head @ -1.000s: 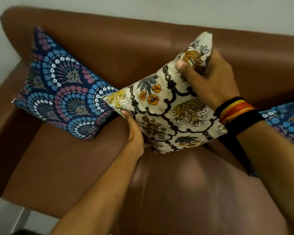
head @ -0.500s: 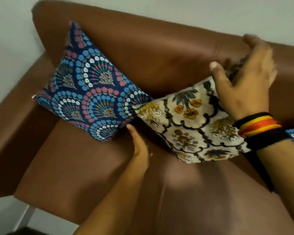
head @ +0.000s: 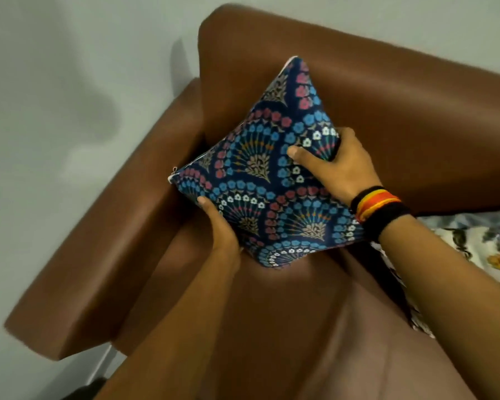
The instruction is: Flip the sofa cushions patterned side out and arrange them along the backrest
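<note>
Both hands hold the dark blue square cushion with pink, blue and white fan patterns (head: pixel 267 192), which stands on one corner in the angle of the brown leather sofa (head: pixel 401 116), its patterned side turned outward. The left hand (head: pixel 221 232) is closed on the lower left edge of this cushion, with the thumb on the front; its other fingers are behind the fabric and I cannot see them. The right hand (head: pixel 341 166) grips the upper right edge, the thumb pressed on the pattern and the fingers wrapped over the edge to the back. On the right wrist sits a band of black, yellow, orange and red threads (head: pixel 378 210). Above the right hand the top corner of the cushion leans on the backrest, and its lowest corner, between the two forearms, touches the seat. Left of the left hand the padded armrest (head: pixel 104 249) stands close to the cushion's left corner, so there is little room on that side. Below the hands the seat is open. Under the right forearm lies a white cushion with black lines and yellow flowers (head: pixel 485 249), mostly covered by the arm and cut off by the picture's right edge, a little blurred.
</note>
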Tool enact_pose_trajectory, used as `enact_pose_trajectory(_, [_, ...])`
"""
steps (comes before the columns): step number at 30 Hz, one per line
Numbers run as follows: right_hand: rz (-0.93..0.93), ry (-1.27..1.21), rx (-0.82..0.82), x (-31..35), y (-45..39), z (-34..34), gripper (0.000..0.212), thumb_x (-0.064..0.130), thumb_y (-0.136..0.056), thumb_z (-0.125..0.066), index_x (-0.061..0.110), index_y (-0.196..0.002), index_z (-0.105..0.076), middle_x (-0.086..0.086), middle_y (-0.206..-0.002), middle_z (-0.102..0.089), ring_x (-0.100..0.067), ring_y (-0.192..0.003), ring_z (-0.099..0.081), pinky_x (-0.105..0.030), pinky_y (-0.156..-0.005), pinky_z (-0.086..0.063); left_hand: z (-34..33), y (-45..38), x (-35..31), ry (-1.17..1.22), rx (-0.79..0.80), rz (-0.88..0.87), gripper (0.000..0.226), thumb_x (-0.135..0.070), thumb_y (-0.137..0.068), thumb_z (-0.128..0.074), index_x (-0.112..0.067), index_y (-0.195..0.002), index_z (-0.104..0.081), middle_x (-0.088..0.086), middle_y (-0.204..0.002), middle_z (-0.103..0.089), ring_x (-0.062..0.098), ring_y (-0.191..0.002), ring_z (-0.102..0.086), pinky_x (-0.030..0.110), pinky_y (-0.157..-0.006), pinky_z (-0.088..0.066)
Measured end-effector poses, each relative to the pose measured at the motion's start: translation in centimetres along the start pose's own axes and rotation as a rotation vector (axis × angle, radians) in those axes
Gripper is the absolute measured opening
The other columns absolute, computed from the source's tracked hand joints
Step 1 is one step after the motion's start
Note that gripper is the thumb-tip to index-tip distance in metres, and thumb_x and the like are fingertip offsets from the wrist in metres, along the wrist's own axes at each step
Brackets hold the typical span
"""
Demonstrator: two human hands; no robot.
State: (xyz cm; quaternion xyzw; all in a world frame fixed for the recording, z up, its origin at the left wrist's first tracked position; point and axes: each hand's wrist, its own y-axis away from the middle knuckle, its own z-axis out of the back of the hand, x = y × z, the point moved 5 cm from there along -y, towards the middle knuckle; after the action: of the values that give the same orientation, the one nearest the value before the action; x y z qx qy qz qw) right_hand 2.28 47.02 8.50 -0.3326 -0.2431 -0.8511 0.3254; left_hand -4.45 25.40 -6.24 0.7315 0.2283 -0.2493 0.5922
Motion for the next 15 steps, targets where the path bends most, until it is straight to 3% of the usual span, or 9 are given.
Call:
enact_pose_trajectory(2, [-0.003,-0.022,-0.05,-0.4,0.1,0.5,0.089,0.087,-0.07,-0.072,0.03,-0.133,-0.045,-0.003,-0.14,-0.063,-0.031,-0.128,-0.065,-0.053,-0.105,-0.057,-0.5,0.1,-0.9,-0.04,0.038,-0.097,0.107,-0.096,-0.086,-0.017,-0.029,-0.169,-0.031,0.006,-0.171,-0.043,0.032,-0.149,-0.049,0.052,-0.12,-0.044])
enact_pose_trajectory(4, [0.005,-0.068,-0.102,-0.9,0.3,0.9,0.096,0.086,-0.07,-0.072,0.026,-0.139,-0.046,0.001,-0.143,-0.062,-0.027,-0.13,-0.065,-0.052,-0.107,-0.057,-0.6,0.0,-1.9,-0.052,0.025,-0.155,0.102,-0.093,-0.089,-0.018,-0.03,-0.169,-0.031,0.003,-0.17,-0.044,0.027,-0.147,-0.05,0.05,-0.121,-0.043])
enact_pose_trajectory(9, [-0.018,-0.057,-0.034,-0.5,0.1,-0.1,0.094,0.072,-0.082,-0.078,0.016,-0.149,-0.043,-0.003,-0.149,-0.059,-0.03,-0.135,-0.062,-0.054,-0.111,-0.053,0.5,-0.5,-2.3,-0.145,-0.009,-0.033,0.099,-0.088,-0.093,-0.013,-0.026,-0.169,-0.029,0.009,-0.17,-0.044,0.036,-0.15,-0.048,0.05,-0.107,-0.048])
enact_pose_trajectory(11, [-0.001,-0.011,-0.049,0.1,0.4,-0.1,0.101,0.071,-0.083,-0.078,0.014,-0.157,-0.039,-0.007,-0.155,-0.055,-0.033,-0.142,-0.057,-0.057,-0.116,-0.048,1.1,-0.1,-2.1,-0.176,-0.005,-0.018,0.101,-0.089,-0.093,-0.012,-0.026,-0.17,-0.027,0.011,-0.171,-0.041,0.038,-0.152,-0.045,0.055,-0.116,-0.044])
enact_pose_trajectory(13, [0.078,0.091,-0.14,1.1,1.4,0.8,0.109,0.073,-0.086,-0.073,0.013,-0.167,-0.03,-0.011,-0.168,-0.043,-0.035,-0.155,-0.043,-0.061,-0.124,-0.038,1.7,0.6,-2.2,-0.252,-0.073,-0.141,0.094,-0.085,-0.097,-0.019,-0.026,-0.171,-0.025,0.008,-0.172,-0.039,0.035,-0.154,-0.043,0.049,-0.12,-0.04])
enact_pose_trajectory(15, [0.2,0.222,-0.255,3.5,2.8,2.8,0.108,0.073,-0.092,-0.064,0.012,-0.171,-0.025,-0.014,-0.177,-0.03,-0.035,-0.165,-0.027,-0.063,-0.131,-0.025,1.7,2.9,-4.1,-0.381,-0.196,-0.41,0.082,-0.076,-0.103,-0.029,-0.028,-0.17,-0.027,0.005,-0.173,-0.038,0.031,-0.157,-0.04,0.046,-0.122,-0.037])
